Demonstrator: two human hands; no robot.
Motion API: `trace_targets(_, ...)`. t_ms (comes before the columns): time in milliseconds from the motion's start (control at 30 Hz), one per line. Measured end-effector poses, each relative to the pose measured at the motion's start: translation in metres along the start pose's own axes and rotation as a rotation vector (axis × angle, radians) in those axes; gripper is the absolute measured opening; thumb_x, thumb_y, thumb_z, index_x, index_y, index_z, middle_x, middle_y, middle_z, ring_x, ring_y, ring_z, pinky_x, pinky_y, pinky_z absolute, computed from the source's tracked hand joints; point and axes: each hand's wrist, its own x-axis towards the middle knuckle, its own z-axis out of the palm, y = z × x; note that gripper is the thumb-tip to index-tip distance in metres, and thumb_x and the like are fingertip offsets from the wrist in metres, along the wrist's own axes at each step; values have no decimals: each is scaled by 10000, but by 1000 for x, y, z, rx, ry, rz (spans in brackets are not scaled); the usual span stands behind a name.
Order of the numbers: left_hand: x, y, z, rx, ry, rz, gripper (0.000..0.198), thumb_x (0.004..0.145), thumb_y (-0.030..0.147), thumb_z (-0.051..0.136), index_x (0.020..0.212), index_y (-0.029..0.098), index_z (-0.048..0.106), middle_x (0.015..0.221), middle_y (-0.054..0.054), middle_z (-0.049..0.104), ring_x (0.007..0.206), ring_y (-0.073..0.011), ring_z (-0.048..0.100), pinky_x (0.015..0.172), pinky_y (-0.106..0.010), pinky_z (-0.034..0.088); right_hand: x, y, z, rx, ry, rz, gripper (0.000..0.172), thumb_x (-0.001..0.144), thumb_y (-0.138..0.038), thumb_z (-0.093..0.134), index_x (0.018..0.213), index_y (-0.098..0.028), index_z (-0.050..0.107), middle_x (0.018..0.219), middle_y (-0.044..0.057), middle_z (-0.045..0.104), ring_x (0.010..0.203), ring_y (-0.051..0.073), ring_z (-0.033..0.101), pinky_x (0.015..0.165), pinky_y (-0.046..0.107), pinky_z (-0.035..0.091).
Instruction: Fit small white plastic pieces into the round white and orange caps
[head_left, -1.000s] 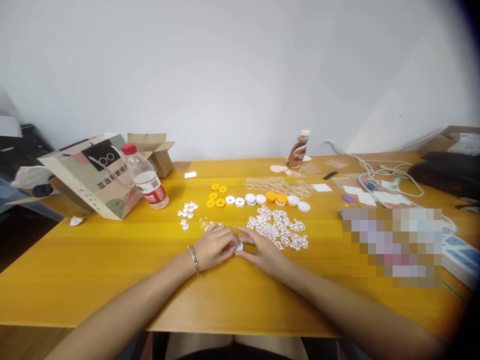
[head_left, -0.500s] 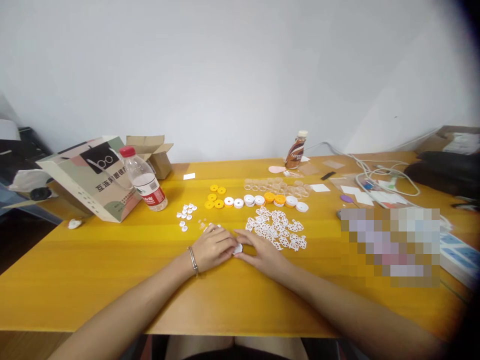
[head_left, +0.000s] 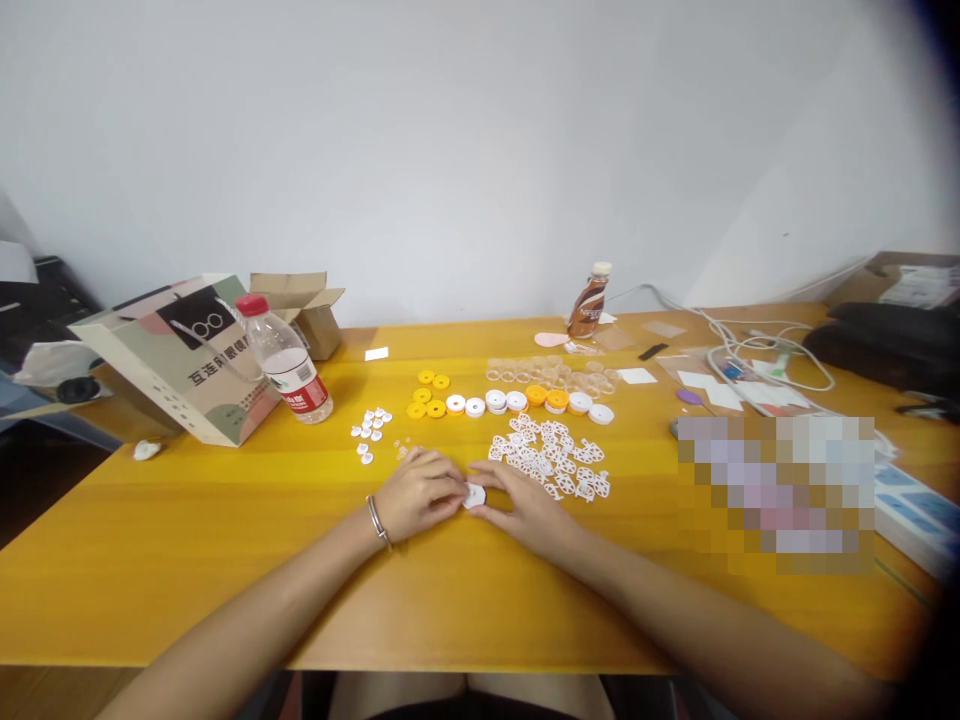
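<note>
Between my two hands, low over the table, is a small white plastic piece (head_left: 474,495). My right hand (head_left: 525,507) pinches its edge between thumb and finger. The fingers of my left hand (head_left: 422,495), a silver bangle at its wrist, close on the piece's left side and partly cover it. Beyond my right hand lies a heap of white openwork plastic pieces (head_left: 551,455). Several small white knob-like parts (head_left: 367,428) and tiny clear rings (head_left: 403,448) lie beyond my left hand. Farther back runs a row of white and yellow discs (head_left: 495,402).
Clear plastic rings (head_left: 551,372) lie behind the discs. On the left stand a water bottle (head_left: 289,365), a paper bag (head_left: 187,360) and a cardboard box (head_left: 319,320). A brown drink bottle (head_left: 589,305) stands at the back; white cables (head_left: 795,375) and papers lie right.
My left hand has shifted slightly left, so more of the white piece shows. My right hand keeps its pinch. The whole view has moved very slightly.
</note>
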Motion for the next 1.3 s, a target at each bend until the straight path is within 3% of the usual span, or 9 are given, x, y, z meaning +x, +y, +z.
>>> trace_targets(267, -3, 2, -5, 6, -21, 6, 204, 829, 258, 473, 996, 248, 590, 936, -25, 631, 828, -151, 523, 749, -319, 311, -1, 1, -1, -17, -3, 2, 261, 756, -291, 572, 998, -224, 499, 1001, 53, 619, 960, 191, 580, 837, 348, 453)
trace_targets(800, 8, 24, 0, -72, -25, -314, 104, 781, 272, 549, 770, 225, 640, 822, 8, 610, 788, -152, 513, 744, -316, 298, -2, -1, 2, 12, 8, 21, 304, 749, -272, 576, 1022, -230, 449, 1031, 58, 605, 996, 187, 562, 854, 349, 436)
trace_targets(967, 9, 23, -1, -129, 43, -361, 100, 786, 261, 541, 753, 208, 619, 800, 14, 606, 766, -140, 510, 731, -298, 300, -1, -2, 2, -16, 5, 3, 320, 746, -276, 580, 1033, -231, 446, 1012, 47, 609, 981, 194, 560, 848, 351, 431)
trace_targets(1067, 9, 23, 0, -109, 79, -345, 102, 794, 277, 538, 777, 217, 619, 828, 13, 607, 778, -138, 506, 741, -307, 282, -1, -3, 1, -15, 16, -1, 331, 743, -270, 582, 1042, -233, 443, 1014, 46, 608, 980, 196, 558, 839, 350, 431)
trace_targets(1300, 5, 24, -1, -52, 30, -210, 127, 815, 286, 511, 826, 230, 625, 884, -5, 614, 821, -152, 487, 761, -323, 265, -2, -3, 1, -5, 7, 7, 336, 746, -287, 584, 1043, -232, 437, 1013, 51, 606, 974, 194, 562, 828, 351, 434)
